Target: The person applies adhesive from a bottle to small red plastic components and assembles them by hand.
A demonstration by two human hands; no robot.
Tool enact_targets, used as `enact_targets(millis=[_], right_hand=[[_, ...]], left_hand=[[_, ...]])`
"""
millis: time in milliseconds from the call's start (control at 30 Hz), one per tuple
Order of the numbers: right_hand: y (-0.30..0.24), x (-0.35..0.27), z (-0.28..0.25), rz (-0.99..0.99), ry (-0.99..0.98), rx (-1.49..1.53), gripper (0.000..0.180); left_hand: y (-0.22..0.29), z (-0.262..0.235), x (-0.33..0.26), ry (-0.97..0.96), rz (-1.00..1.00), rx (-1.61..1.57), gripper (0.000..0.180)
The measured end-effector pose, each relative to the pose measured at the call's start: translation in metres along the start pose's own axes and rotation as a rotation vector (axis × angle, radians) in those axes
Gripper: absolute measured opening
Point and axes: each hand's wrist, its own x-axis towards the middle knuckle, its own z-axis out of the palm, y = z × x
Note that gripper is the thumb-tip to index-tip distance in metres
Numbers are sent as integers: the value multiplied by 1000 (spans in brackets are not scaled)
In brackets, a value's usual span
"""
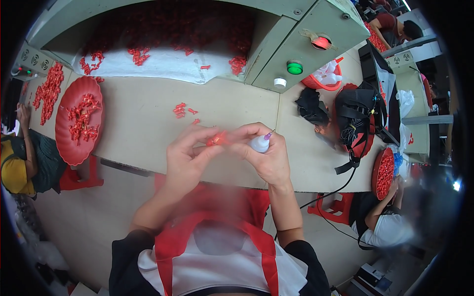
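My left hand (186, 154) pinches a small glossy red plastic piece (216, 139) between thumb and fingertips, above the table's front part. Its exact shape is blurred. Close on the right, my right hand (272, 160) is closed round a small white squeeze bottle (259, 143) with a purple needle tip that points up and to the right. The thumb and forefinger of that hand reach toward the red piece; blur hides whether they touch it. Just beyond my hands lie several loose red pieces (180, 110) of like kind on the pale tabletop (133, 111).
A red scalloped tray (61, 133) of red pieces stands left. At the back is a green metal machine (291, 54) with buttons and a white-lined opening. To the right are a red basket (316, 85), black cloth (311, 106) and a black strapped device (354, 111). Co-workers sit on both sides.
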Motion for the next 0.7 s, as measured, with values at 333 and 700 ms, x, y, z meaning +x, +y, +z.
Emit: enact_targets(millis=[333, 700], right_hand=[[2, 0, 2, -23, 20, 19, 18], [-2, -4, 8, -49, 62, -91, 16]], left_hand=[[1, -1, 0, 1, 13, -2, 30], [-3, -1, -1, -6, 27, -17, 30]])
